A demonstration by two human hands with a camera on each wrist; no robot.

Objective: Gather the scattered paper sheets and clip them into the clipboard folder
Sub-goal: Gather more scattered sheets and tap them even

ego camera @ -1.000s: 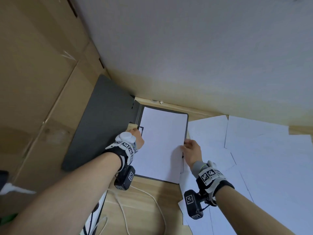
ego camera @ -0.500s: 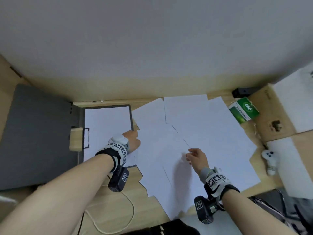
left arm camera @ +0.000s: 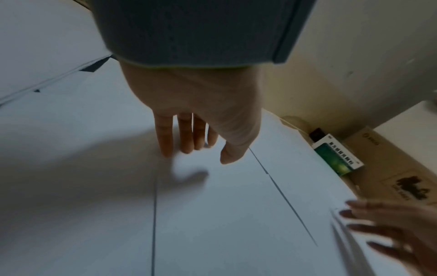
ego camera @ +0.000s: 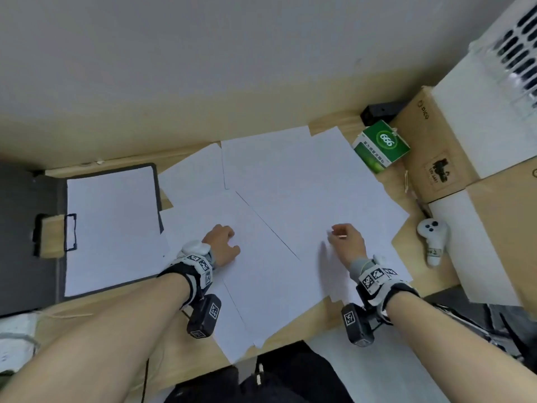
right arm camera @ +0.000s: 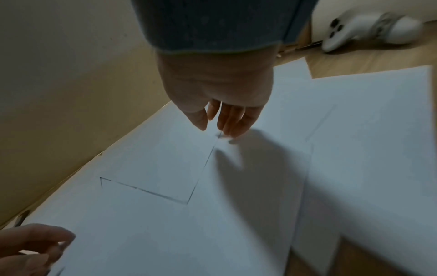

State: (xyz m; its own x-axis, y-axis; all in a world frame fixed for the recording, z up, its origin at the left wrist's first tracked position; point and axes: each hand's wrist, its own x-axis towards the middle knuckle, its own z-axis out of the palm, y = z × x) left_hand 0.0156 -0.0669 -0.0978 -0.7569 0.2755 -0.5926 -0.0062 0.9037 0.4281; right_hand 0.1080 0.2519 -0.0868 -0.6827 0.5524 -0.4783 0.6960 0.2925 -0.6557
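The clipboard folder [ego camera: 58,245] lies open at the left with one sheet on it, ready for more, while the left hand [ego camera: 222,242] and right hand [ego camera: 345,239] hover, fingers loosely spread and empty, over the scattered paper sheets [ego camera: 290,205] to gather them.

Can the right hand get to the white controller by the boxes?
Probably yes. The right hand is open over the loose sheets, and the white controller lies on bare desk to its right with nothing between them.
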